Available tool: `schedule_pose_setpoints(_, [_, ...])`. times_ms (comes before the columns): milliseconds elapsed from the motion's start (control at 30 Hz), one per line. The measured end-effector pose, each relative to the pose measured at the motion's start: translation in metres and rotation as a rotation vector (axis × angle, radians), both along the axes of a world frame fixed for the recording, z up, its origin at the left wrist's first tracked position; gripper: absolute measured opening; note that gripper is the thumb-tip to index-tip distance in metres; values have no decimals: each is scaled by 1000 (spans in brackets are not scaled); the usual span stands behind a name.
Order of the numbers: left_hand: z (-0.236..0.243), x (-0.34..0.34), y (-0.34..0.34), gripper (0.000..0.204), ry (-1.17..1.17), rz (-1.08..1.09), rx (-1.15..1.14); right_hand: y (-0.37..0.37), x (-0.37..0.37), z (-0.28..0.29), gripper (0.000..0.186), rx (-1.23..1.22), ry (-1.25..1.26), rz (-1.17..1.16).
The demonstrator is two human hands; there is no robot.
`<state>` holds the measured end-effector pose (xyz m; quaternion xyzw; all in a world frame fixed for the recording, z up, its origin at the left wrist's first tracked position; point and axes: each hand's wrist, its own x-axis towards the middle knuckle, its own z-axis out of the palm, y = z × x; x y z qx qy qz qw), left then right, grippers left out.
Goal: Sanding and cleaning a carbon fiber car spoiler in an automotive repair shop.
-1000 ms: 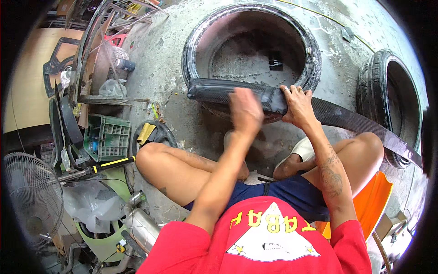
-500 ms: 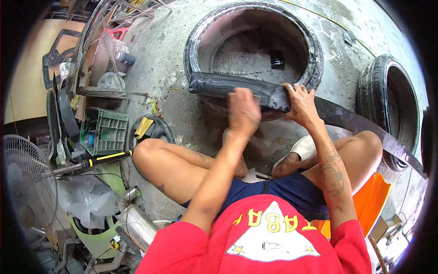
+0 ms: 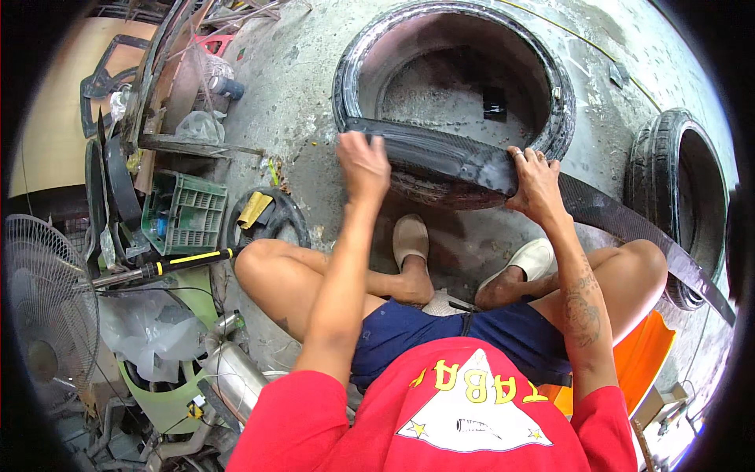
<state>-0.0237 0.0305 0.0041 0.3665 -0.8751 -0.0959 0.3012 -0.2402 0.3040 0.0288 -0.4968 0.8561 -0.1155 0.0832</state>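
A long, black carbon-fibre strip with a woven pattern rests across the near rim of a tyre lying flat on the floor. Its narrower part runs off to the right, above my right knee. My right hand grips the strip near its middle, thumb on the near edge and fingers over the far one. At the strip's left end is my left hand, slightly blurred, its fingers curled against the surface. Whatever it may hold is hidden under the fingers. The strip's top looks wet or dusty in places.
Two more tyres stand upright at the right. On my left are a green plastic crate, a black ring-shaped part, a fan and a metal cylinder. An orange panel sits by my right thigh.
My left hand has moved left along the strip, from near its middle to its left end. My right hand keeps its hold. The whole view has shifted slightly.
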Motion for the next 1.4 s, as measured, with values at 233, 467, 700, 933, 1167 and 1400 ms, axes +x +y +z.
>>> schedule_pose_setpoints(233, [7,-54,62,30,-88,-48,129,5,-5,-8,108,22,3,-29])
schedule_pose_setpoints(467, [8,-3,-61,25,-137,81,5,-12,6,-3,106,-77,-6,17])
schedule_pose_setpoints(700, [14,-72,69,27,-181,-269,105,12,-5,-10,101,-43,13,-14])
schedule_pose_setpoints(933, [-7,-87,77,10,14,-180,-72,-9,3,-13,99,-28,59,1])
schedule_pose_setpoints(1167, [27,-35,-30,25,-216,41,343,3,1,-12,103,-63,53,2])
schedule_pose_setpoints(1400, [3,-82,66,23,-116,-259,0,12,-1,-15,101,-24,24,-32])
